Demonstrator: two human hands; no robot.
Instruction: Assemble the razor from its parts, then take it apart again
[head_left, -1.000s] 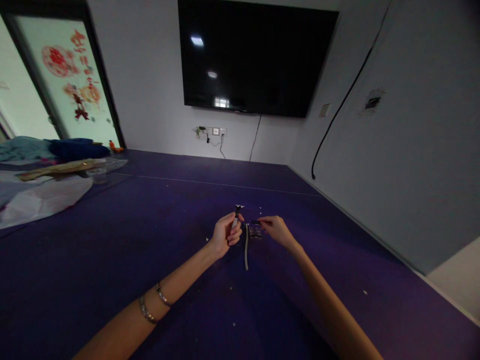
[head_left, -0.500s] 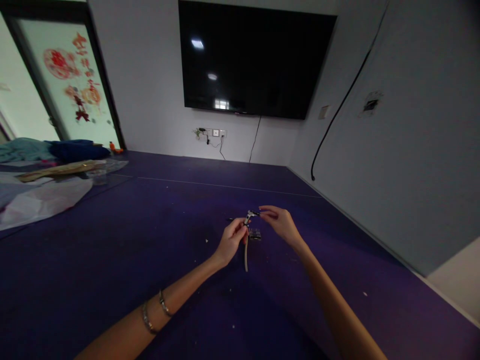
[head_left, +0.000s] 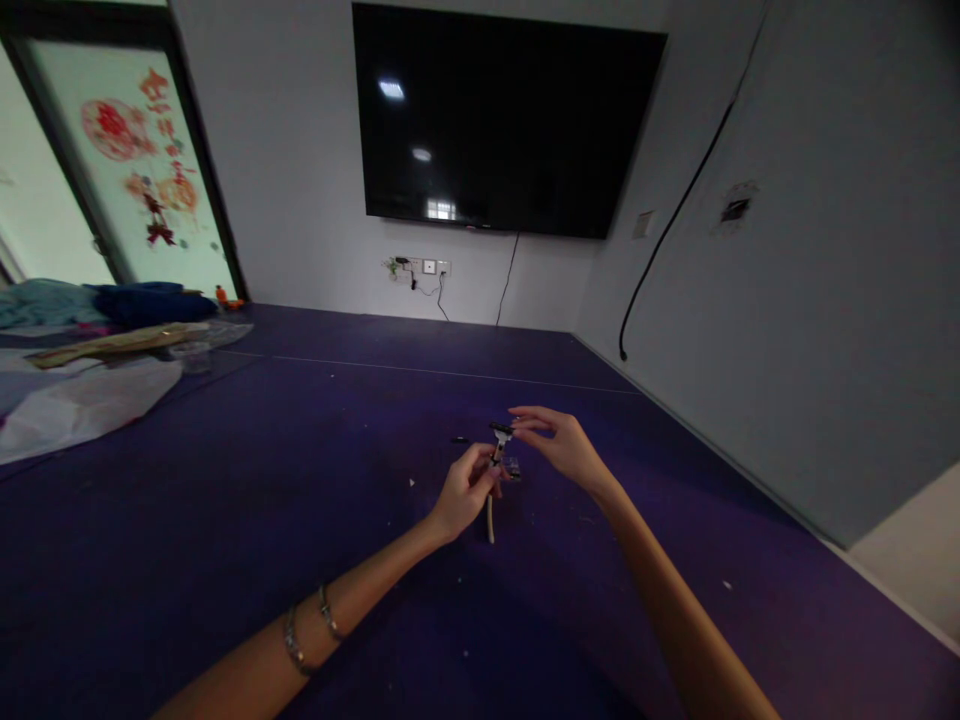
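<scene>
In the head view, at frame centre, one razor (head_left: 498, 445) stands upright above the purple floor (head_left: 300, 480). The left hand (head_left: 461, 495) is closed around its handle, and the right hand (head_left: 566, 450) pinches its head. Below them lie one small clear case (head_left: 513, 466) and one pale strip (head_left: 490, 522). Two bracelets (head_left: 307, 625) sit at lower left.

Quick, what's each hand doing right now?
Left hand: closed around the razor by its handle.
Right hand: fingertips at the razor's head; whether it grips cannot be told.
</scene>
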